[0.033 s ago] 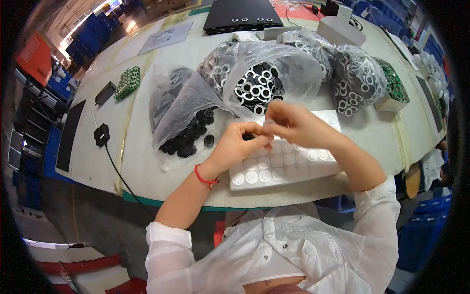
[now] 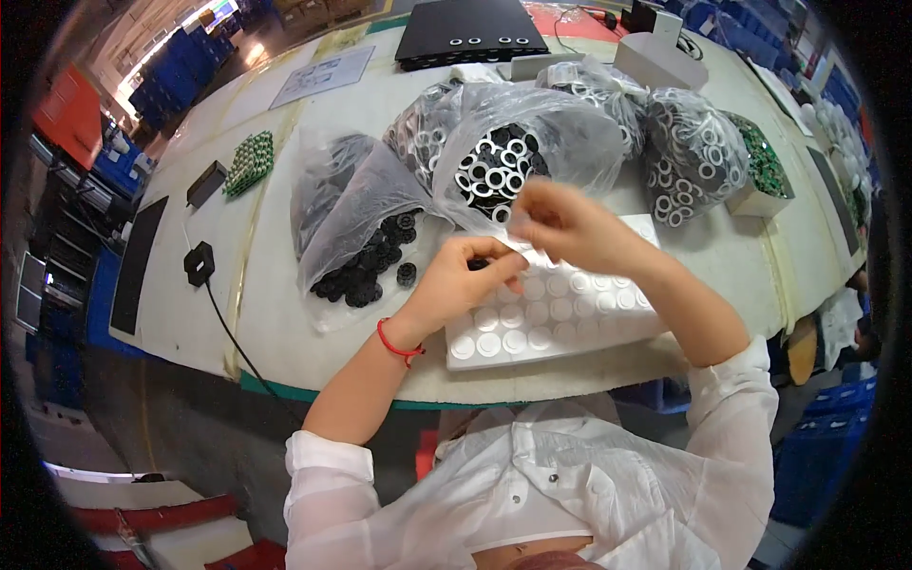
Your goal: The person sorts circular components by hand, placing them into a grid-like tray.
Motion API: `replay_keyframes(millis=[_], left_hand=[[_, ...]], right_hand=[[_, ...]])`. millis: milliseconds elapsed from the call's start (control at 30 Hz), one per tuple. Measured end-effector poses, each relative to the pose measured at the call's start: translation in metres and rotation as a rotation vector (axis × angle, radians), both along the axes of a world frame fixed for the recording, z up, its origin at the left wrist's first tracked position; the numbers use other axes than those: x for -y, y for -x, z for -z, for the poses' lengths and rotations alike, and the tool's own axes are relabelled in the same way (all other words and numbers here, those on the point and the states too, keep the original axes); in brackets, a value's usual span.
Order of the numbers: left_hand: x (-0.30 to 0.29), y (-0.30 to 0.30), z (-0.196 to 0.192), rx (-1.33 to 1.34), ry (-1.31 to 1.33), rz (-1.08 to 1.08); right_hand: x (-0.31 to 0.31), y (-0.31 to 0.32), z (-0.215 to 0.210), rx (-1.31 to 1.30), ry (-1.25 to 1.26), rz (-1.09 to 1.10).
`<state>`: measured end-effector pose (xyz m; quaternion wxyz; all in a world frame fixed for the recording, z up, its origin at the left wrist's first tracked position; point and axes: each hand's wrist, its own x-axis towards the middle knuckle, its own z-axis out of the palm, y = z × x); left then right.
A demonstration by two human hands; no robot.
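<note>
My left hand (image 2: 465, 275) is closed over the white sheet, its thumb and fingers pinching a small black round part (image 2: 478, 264). Just to its right, my right hand (image 2: 562, 226) has its fingers curled in, the tips smeared by motion; whatever they hold is hidden. Beneath both hands lies a white sheet (image 2: 484, 359) with rows of round white discs (image 2: 514, 341). Beyond them, an open clear bag (image 2: 579, 142) holds black parts and white-faced rings (image 2: 503, 180). Left of my left hand, black round parts (image 2: 356, 278) spill from another plastic bag (image 2: 332, 204).
More filled bags (image 2: 698, 157) stand at the back right, beside a box of green boards (image 2: 765, 166). A black panel (image 2: 470, 33) lies at the far edge. To the left are green boards (image 2: 250, 163), a black tray (image 2: 206, 182) and a small black cabled device (image 2: 199, 263).
My right hand has shifted slightly up and away from the left hand's fingertips, opening a small gap. My left hand has hardly moved.
</note>
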<state>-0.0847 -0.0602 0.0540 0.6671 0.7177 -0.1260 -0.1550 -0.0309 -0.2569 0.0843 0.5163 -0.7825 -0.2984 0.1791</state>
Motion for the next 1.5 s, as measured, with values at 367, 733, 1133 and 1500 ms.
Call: replay_keyframes(millis=[367,733,1133,1500], left_hand=[[-0.045,-0.003,-0.022,0.467,-0.311,-0.578],[-0.034,-0.063,-0.03,0.455,-0.968,-0.421],[-0.101,-0.143,-0.095,0.202,0.018,-0.667],[-0.099,-0.09,-0.075,0.136,-0.091,-0.549]], right_hand=[[0.059,-0.031,-0.013,0.232,0.116,0.416],[0.069,-0.074,0.036,0.287,0.636,0.442],[0.022,-0.148,-0.075,-0.232,-0.487,0.295],[0.04,-0.116,-0.059,-0.068,-0.199,0.345]])
